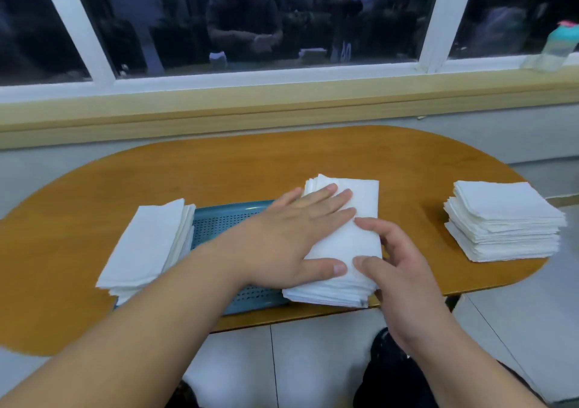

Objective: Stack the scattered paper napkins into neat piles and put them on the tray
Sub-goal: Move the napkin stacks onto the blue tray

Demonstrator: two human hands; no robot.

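Note:
A teal perforated tray (pixel 219 219) lies on the wooden table. One pile of white napkins (pixel 147 245) sits on its left end. A second pile of napkins (pixel 354 241) lies over the tray's right end. My left hand (pixel 291 235) presses flat on top of this second pile, fingers straight. At the pile's right edge, my right hand (pixel 398 270) has its thumb on top and its fingers curled along the side. A third, taller pile of napkins (pixel 504 223) stands apart on the table at the right.
The oval table (pixel 282 163) stands against a wall under a window sill. A bottle with a teal and pink cap (pixel 559 44) stands on the sill at the far right. Tiled floor and my dark shoes show below the table's front edge.

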